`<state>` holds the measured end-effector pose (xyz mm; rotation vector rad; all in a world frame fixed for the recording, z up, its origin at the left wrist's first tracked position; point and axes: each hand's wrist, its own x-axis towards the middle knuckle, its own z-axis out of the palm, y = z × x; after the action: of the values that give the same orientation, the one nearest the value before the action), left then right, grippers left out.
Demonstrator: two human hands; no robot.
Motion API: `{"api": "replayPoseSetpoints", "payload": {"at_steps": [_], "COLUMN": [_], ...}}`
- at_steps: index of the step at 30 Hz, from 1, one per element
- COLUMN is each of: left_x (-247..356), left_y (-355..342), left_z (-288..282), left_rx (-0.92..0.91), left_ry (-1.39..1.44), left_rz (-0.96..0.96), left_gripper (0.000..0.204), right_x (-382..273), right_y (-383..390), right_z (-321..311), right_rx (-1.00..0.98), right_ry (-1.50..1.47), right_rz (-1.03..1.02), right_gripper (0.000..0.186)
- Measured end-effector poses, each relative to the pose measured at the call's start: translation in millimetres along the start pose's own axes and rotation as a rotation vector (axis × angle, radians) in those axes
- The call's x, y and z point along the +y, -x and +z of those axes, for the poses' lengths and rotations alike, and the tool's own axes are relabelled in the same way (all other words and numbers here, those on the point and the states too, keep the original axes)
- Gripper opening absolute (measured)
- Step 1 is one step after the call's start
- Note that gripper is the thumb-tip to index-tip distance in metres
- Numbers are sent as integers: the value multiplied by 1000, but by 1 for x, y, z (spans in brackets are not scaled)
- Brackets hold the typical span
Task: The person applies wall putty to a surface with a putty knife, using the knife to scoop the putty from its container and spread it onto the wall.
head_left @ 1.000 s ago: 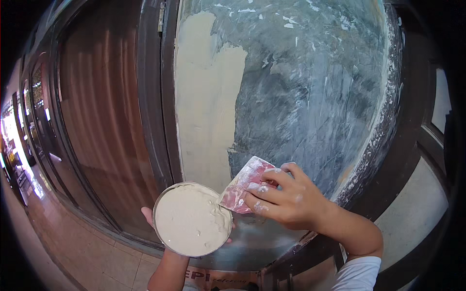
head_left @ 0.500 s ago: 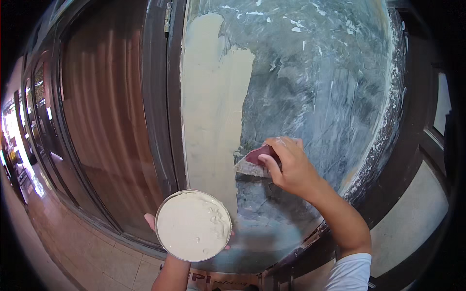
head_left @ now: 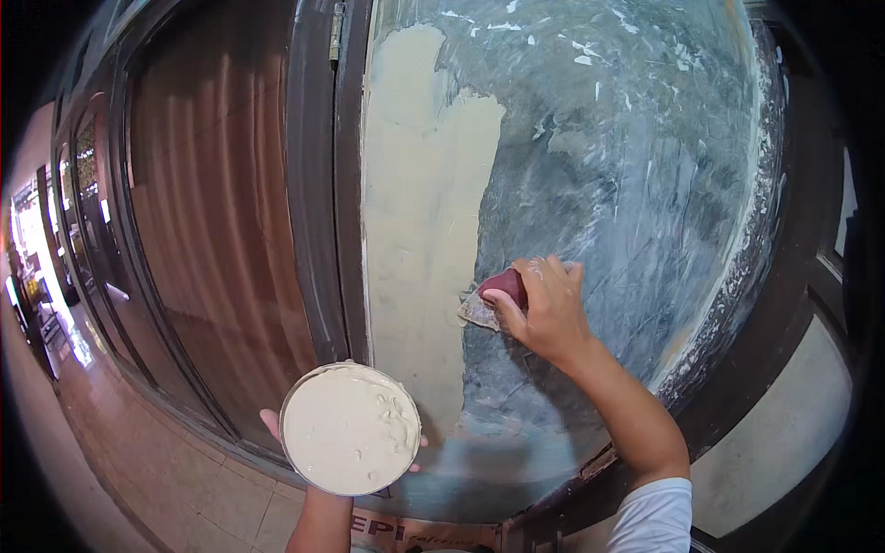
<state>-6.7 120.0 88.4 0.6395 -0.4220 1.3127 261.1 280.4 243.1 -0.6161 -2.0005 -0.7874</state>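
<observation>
My right hand (head_left: 553, 313) is closed around the maroon grip of a putty knife (head_left: 503, 288). Its pale, putty-smeared blade meets the wall at the ragged right edge of a cream putty coat (head_left: 419, 221). Lower and to the left, my left hand (head_left: 270, 423) supports a round tub of cream putty (head_left: 346, 429) from beneath. Only the thumb and some fingertips show past the tub's rim; its underside and my palm are hidden. Bare grey-blue wall (head_left: 627, 194), streaked with white marks, extends right of the coat.
A dark door frame (head_left: 318, 184) with a hinge borders the wall on the left, beside a glass pane with a brown curtain (head_left: 207, 212). Dark, paint-spattered trim (head_left: 751, 249) edges the right. Printed cardboard (head_left: 433, 533) lies on the floor below; tiles (head_left: 212, 488) stretch left.
The view has shifted, with the wall appearing farther right. Against the wall, the putty knife has moved slightly left onto the coat's edge, its blade turned. The tub has moved left.
</observation>
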Motion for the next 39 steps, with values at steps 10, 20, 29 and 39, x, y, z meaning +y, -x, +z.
{"api": "replayPoseSetpoints", "payload": {"at_steps": [10, 20, 29, 39], "left_x": [1, -2, 0, -6], "left_y": [-6, -6, -2, 4], "left_z": [-6, -9, -12, -6], "left_rx": [-6, -44, -13, -4], "left_ry": [0, 17, -43, 52], "left_rz": [-2, 3, 8, 17], "left_gripper": [126, 122, 125, 125], "right_x": [2, 5, 0, 5], "right_y": [-4, -3, 0, -4], "right_z": [2, 8, 11, 10], "right_rx": [78, 113, 91, 80], "right_ry": [11, 86, 162, 137], "right_rz": [-71, -125, -154, -178], "right_gripper": [40, 42, 41, 40]}}
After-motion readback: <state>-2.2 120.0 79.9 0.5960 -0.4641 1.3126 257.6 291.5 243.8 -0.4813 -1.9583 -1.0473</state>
